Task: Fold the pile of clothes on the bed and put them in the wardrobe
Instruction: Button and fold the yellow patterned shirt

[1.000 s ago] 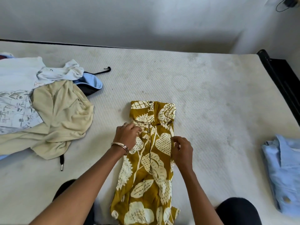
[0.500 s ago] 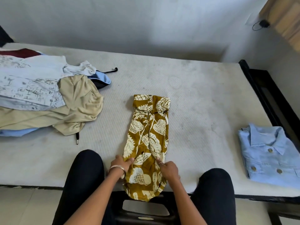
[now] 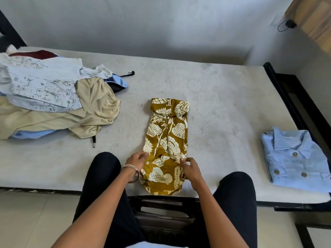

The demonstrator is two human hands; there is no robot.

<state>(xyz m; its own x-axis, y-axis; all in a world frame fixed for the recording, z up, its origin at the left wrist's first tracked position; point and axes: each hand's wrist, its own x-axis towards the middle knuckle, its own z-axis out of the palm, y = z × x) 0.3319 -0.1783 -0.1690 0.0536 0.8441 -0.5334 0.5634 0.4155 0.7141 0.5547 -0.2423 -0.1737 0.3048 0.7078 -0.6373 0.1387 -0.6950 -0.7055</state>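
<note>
An unfolded pile (image 3: pixel 53 102) waits at the bed's (image 3: pixel 215 104) left. The left hand (image 3: pixel 137 161) and right hand (image 3: pixel 191 169) each pinch a side of the mustard leaf-print garment (image 3: pixel 167 140), already narrowed to a strip at mid-bed. Next, probably, its near end folds up toward the collar; a folded blue shirt (image 3: pixel 295 158) lies at right.

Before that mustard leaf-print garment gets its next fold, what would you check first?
1. Left hand grips the mustard garment at its left edge: ok.
2. Right hand pinches its right edge: ok.
3. Garment folded into a narrow strip: ok.
4. Near end hangs past the mattress edge: not ok.
5. Bare mattress beyond the garment for folding: ok.
6. Unfolded pile lies apart from it: ok.
</note>
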